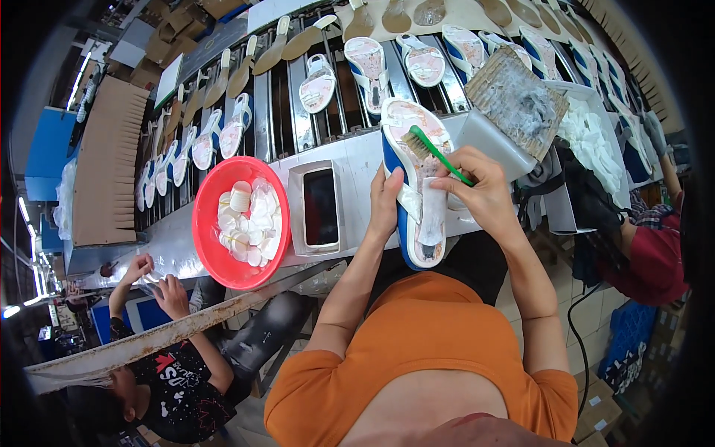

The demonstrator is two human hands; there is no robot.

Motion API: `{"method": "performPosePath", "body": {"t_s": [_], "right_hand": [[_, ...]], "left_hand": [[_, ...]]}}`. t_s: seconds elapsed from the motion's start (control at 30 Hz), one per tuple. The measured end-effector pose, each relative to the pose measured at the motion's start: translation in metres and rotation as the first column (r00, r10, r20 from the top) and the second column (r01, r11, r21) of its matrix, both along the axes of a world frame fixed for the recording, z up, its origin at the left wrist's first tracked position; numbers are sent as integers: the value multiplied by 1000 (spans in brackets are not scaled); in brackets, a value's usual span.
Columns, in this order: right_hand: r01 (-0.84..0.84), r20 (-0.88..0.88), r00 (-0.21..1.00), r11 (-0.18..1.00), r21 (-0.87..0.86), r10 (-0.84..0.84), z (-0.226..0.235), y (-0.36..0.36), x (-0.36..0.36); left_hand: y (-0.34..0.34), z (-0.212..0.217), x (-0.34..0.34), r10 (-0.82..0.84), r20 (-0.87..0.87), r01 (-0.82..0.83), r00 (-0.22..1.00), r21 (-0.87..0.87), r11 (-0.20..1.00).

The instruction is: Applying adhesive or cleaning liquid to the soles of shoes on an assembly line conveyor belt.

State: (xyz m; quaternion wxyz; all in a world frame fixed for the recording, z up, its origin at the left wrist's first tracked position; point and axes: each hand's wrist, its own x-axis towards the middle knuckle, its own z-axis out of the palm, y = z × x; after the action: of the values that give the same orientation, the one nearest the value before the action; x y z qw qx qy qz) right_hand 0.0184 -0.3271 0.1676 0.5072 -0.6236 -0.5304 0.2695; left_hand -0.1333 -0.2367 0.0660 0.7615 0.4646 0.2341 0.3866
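Note:
My left hand (385, 205) grips the left edge of a white sandal with a blue-sided sole (407, 242), fingers wrapped round it. The sandal is held toe away from me, above the table's near edge. Held in my right hand (482, 188) is a green-handled brush (438, 153), its bristles over the sandal's front. The same hand's fingertips pinch a white strip-like pad (432, 214) that lies along the sandal's heel half. The bare upper surface at the front looks pinkish and blotchy.
A red basin (199, 246) of white round pads stands left, beside a white tray (296, 201) with a dark bottom. Sandals (317, 86) and brown insoles (272, 48) line the conveyor. A smeared cardboard piece (514, 97) and white-filled box (566, 205) stand right. Co-workers (175, 387) sit both sides.

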Motion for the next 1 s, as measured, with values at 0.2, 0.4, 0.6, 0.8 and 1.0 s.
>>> {"method": "performPosePath", "body": {"t_s": [0.2,0.4,0.6,0.8,1.0], "right_hand": [[188,226,949,971,148,-218,19,-3,-13],[-29,463,882,970,240,-88,16,-27,6],[-408,476,778,906,-114,410,17,-56,3],[-241,317,924,969,56,211,15,-38,14],[-185,352,924,980,80,146,16,-32,16]], "left_hand": [[-2,7,-4,-51,34,52,998,-28,998],[9,2,-16,-19,82,33,996,-167,985],[18,-1,-20,56,28,-53,998,-114,992],[13,4,-14,32,36,-26,999,-149,988],[7,-7,-16,-17,18,19,1000,-120,993]]}}
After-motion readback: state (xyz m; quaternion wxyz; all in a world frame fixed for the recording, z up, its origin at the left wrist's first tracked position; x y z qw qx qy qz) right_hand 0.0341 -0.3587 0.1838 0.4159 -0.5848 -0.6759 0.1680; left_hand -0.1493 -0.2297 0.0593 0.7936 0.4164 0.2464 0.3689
